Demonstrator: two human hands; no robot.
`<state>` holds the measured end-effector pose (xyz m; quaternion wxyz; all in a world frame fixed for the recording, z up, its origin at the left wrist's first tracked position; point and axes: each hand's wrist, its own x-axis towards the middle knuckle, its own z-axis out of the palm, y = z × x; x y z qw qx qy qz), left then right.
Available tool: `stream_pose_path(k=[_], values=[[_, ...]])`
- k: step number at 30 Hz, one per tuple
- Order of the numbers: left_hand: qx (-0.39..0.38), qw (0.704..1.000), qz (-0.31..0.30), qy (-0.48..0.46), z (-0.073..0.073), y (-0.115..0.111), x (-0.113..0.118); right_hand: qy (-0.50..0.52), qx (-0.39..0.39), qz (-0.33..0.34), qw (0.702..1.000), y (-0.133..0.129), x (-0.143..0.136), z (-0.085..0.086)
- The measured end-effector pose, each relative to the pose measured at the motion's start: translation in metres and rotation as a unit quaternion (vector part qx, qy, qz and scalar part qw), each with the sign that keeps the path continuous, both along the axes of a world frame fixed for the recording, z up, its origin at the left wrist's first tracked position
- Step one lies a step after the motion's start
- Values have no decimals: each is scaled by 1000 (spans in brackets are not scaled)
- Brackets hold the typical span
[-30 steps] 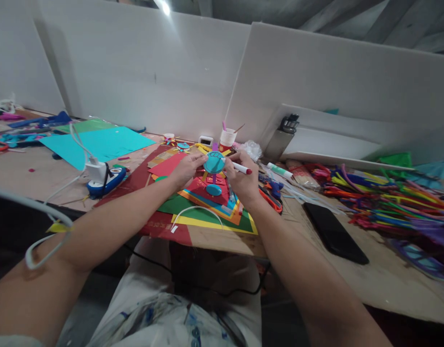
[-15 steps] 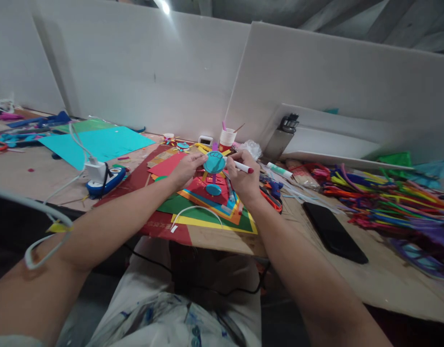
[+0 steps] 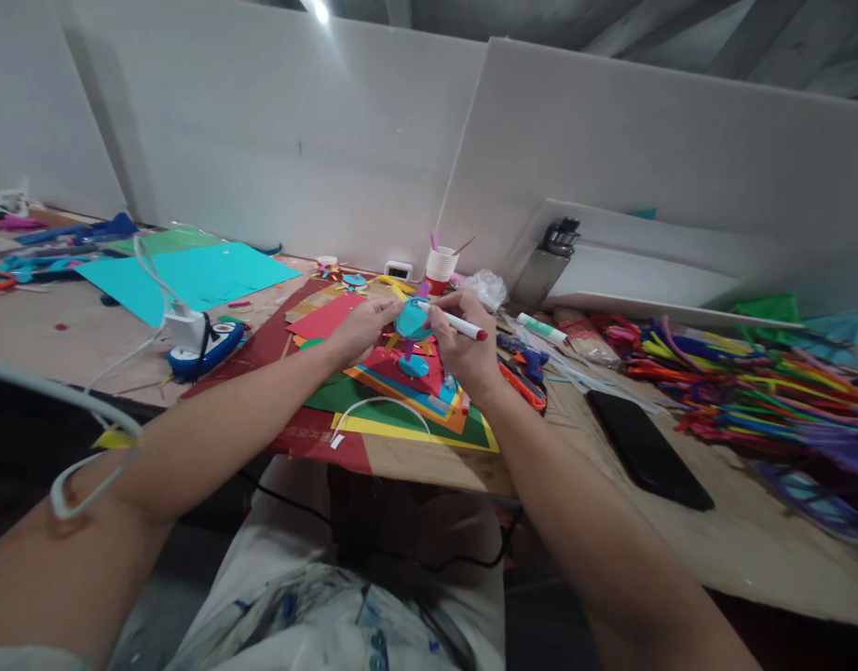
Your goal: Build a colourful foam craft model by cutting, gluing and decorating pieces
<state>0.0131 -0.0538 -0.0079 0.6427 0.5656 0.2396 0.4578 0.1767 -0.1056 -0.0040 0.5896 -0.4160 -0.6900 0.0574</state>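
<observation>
Pinched by its left edge, a paper craft with a round blue disc (image 3: 411,321) and coloured strips sticking out is held up by my left hand (image 3: 364,331). My right hand (image 3: 469,343) grips a white marker pen (image 3: 462,325) with a dark red end, its tip at the disc's upper part. Dark curved lines show on the disc. Just below lies a smaller blue piece (image 3: 415,365), joined to the craft or close under it; I cannot tell which. Several coloured paper sheets (image 3: 393,396) are stacked underneath, with a thin white curved strip (image 3: 381,401) on them.
Behind the hands stand paper cups (image 3: 441,268) and a small white device (image 3: 399,270). To the left are a blue sheet (image 3: 197,280) and a charger on a blue boat-shaped object (image 3: 205,352). On the right lie a black phone (image 3: 648,449), a green-labelled marker (image 3: 541,329) and pipe cleaners (image 3: 742,382).
The disc has tilted and looks flatter. My right hand has shifted slightly, and the marker tip has moved from the disc's right edge onto its upper face.
</observation>
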Motion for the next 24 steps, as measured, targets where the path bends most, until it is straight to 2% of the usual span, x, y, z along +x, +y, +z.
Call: stream_pose_path(k=[4,10,24], values=[[29,999,-11,15,-3,2,1,3,-19,17,1000,1,-2,-1],[27,997,-66,6,2,-1,0,-6,-13,-17,1000,2,0,-1],[18,998,-56,-13,5,-2,0,-7,7,-26,1000,3,0,-1]])
